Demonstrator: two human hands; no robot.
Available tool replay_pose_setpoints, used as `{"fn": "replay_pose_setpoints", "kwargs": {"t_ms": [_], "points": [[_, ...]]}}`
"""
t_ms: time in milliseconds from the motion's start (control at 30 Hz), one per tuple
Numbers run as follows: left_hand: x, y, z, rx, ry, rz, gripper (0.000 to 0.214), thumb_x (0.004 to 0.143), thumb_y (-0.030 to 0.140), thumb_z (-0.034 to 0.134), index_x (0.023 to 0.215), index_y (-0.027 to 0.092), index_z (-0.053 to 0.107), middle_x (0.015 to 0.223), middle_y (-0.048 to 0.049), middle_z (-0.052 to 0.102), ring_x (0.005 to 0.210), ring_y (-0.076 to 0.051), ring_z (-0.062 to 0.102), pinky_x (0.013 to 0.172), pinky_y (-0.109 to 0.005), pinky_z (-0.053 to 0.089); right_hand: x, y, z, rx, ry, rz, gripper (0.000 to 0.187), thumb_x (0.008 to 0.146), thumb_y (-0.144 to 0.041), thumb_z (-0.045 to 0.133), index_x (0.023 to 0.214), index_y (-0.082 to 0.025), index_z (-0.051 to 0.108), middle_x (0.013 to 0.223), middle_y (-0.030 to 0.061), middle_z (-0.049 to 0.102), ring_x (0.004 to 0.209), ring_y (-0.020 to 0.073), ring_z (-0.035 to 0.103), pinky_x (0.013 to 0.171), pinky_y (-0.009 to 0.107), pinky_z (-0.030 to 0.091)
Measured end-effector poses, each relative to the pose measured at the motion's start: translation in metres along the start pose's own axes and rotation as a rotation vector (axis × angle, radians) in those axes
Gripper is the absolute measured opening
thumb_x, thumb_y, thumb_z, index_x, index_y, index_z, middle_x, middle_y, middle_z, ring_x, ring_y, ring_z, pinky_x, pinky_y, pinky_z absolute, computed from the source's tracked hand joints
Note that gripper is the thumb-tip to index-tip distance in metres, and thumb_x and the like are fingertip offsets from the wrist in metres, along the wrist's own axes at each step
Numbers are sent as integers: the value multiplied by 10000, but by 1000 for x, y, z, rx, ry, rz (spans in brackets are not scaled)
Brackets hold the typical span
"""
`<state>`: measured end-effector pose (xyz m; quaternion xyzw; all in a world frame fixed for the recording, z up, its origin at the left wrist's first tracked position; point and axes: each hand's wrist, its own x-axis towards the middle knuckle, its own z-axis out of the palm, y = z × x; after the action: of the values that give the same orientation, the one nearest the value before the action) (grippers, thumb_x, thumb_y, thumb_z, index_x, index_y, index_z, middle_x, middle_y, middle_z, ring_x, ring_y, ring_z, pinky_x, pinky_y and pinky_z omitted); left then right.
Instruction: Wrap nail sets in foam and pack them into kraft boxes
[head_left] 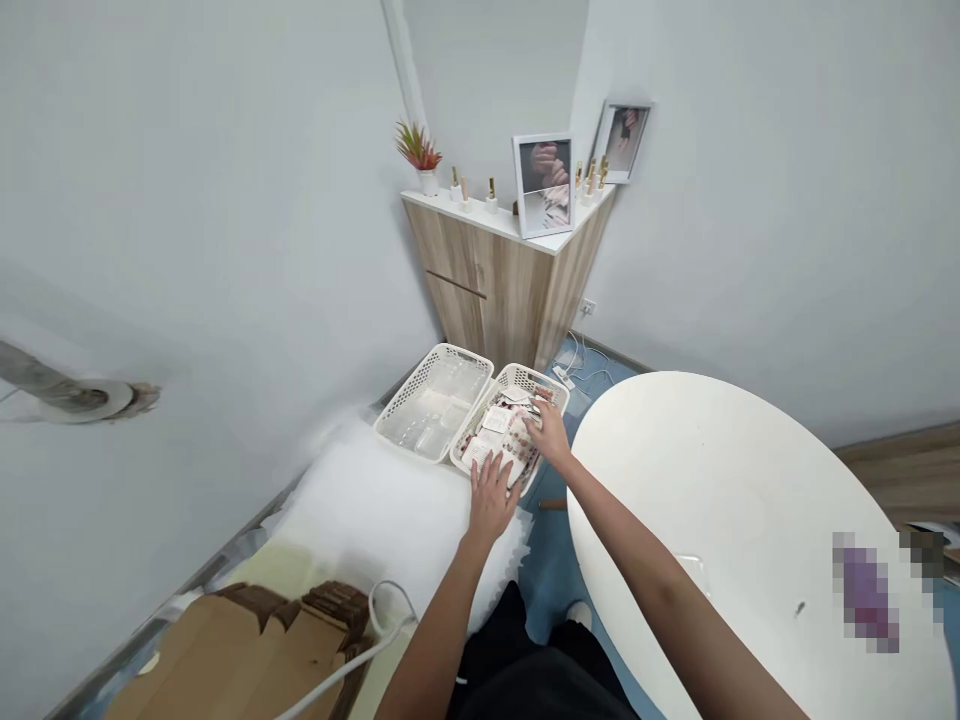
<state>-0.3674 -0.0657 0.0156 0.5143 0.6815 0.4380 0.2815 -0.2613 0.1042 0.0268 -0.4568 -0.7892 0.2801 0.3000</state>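
Note:
Both hands reach into a white perforated plastic basket filled with small flat packets and printed sheets. My left hand lies over the near end of the basket, fingers spread and resting on the packets. At the basket's right side, my right hand has its thumb and fingers apart, the fingertips among the sheets; nothing is clearly gripped. Beside it on the left stands a second white basket, holding clear plastic pieces.
A round white table stands on the right. Behind the baskets is a wood-grain corner cabinet bearing framed pictures, small bottles and a potted plant. White foam sheeting and brown cardboard lie at lower left. Cables trail on the floor.

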Motion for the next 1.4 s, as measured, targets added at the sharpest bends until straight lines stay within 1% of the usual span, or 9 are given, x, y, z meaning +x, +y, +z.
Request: {"fn": "replay_pose_setpoints", "kwargs": {"t_ms": [167,300,433,633,900,1067,1167,1267,1400], "points": [[-2,-4,-1,146,-50,44,361,921,391,500,1241,254,596,1456,-99,488,1443,-305,278,1196,-579,1,46,-16,62,-57,-135,117,554,793,-298,579,1315,-132,501,1331,168,563,1264,300,467,1067,446,347],[-3,-8,-1,218,-63,73,374,931,357,475,1277,264,579,1444,-97,499,1428,-304,306,1195,-592,26,62,-21,91,-117,-163,199,650,743,-277,609,1353,-139,431,1270,154,608,1210,289,516,1032,409,368],[-4,-8,-1,280,-75,89,385,939,339,460,1303,266,562,1440,-104,500,1416,-308,325,1194,-594,57,65,-27,103,-218,-153,228,638,757,-270,578,1347,-96,409,1201,182,636,1166,313,537,1062,449,304],[-4,-6,-1,303,-79,80,373,932,304,455,1283,274,578,1415,-96,525,1403,-311,345,1192,-604,71,65,-33,100,-240,-142,260,643,730,-258,562,1326,-60,425,1185,208,629,1143,339,529,1048,463,293],[-4,-10,1,242,-53,72,340,928,311,460,1228,272,615,1388,-98,543,1394,-313,358,1201,-584,42,62,-26,82,-206,-86,288,507,733,-125,489,1236,-130,544,1044,127,689,1019,272,596,940,393,394],[-2,-11,0,178,-44,44,350,910,331,496,1230,248,612,1395,-113,538,1392,-324,362,1198,-582,14,58,-33,59,97,3,347,436,738,-144,467,1155,-156,594,925,62,691,851,207,626,815,325,469],[1,-6,-2,103,-21,15,431,884,362,550,1290,221,569,1432,-139,500,1418,-338,319,1196,-578,7,41,-43,32,292,109,265,283,757,-213,493,998,-172,635,941,67,689,866,203,626,837,334,481],[6,10,-4,-84,55,-46,535,877,445,570,1354,214,504,1452,-145,473,1419,-325,321,1190,-545,147,5,-51,-7,376,177,136,150,801,-269,519,859,-201,640,890,55,685,887,211,628,870,361,478],[12,43,5,-558,22,-299,594,892,579,503,1362,216,480,1274,-143,604,1121,-273,617,975,-452,482,-62,-49,-63,412,137,-8,120,839,-263,544,783,-236,646,970,60,694,983,223,624,928,403,461]]}}
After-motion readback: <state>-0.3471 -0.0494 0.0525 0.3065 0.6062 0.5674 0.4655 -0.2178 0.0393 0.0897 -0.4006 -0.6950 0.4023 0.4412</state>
